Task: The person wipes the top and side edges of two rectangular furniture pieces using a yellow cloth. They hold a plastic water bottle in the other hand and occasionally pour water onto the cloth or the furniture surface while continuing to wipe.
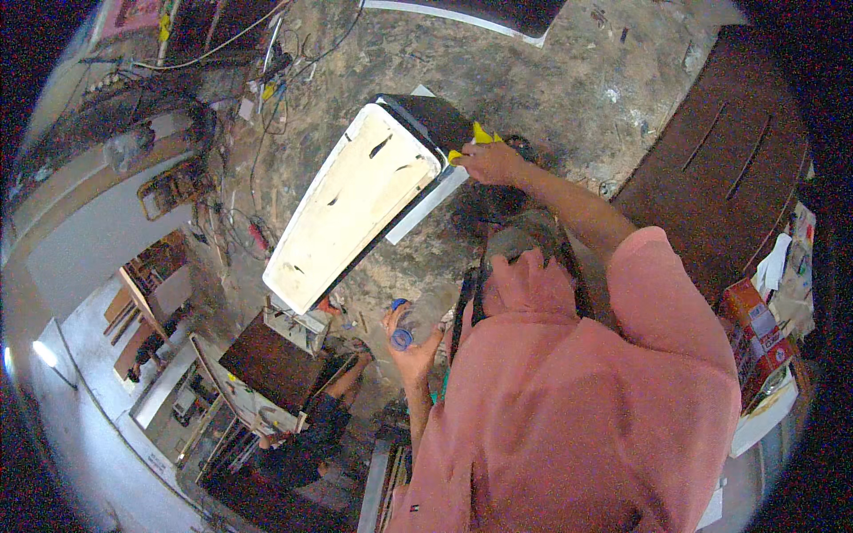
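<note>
My right hand (493,163) is closed on a yellow cloth (484,135), beside the dark end of a long box-like piece (355,200). The piece's upper face is cream with a white rim and several dark marks, and its sides are dark. My left hand (413,354) is lower, near my body, with its fingers curled round a clear container (425,311) that has blue parts. A blue round cap or rim (402,338) shows at the fingers. The container's exact kind is hard to make out.
A stained floor surrounds the piece, with cables (258,160) at left. A large brown panel (711,160) lies at right, near red boxes (755,329). Another person (315,435) works beside a brown cabinet (271,364) at lower left. A dark, white-edged panel (480,13) is at the top.
</note>
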Motion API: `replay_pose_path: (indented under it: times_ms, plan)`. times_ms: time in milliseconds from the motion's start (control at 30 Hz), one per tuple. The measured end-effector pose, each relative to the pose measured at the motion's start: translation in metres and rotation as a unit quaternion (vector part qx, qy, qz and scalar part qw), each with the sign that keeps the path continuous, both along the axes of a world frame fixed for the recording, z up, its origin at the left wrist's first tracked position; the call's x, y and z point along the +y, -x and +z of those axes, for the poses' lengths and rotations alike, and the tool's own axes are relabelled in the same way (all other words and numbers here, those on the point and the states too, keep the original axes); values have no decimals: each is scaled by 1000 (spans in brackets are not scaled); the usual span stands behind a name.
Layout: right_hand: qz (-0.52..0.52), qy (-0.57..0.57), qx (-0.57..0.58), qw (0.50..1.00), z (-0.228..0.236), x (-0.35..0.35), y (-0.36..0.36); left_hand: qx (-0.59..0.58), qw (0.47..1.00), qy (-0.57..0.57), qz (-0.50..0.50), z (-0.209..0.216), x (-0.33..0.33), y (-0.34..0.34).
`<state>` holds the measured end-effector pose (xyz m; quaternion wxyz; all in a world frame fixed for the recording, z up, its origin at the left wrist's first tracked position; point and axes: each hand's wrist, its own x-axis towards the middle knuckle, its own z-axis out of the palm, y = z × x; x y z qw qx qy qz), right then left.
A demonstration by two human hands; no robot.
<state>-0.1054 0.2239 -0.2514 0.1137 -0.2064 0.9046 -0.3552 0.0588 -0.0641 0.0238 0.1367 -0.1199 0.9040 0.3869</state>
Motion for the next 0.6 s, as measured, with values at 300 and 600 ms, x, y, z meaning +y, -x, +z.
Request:
replay_pose_path:
  times_ms: [300,600]
  plan:
    - [-17,-39,-31,999,6,-59,-57,-36,999,-31,1,4,-2,4]
    - [-238,-20,17,971,6,-51,-53,-45,999,-16,1,9,-12,4]
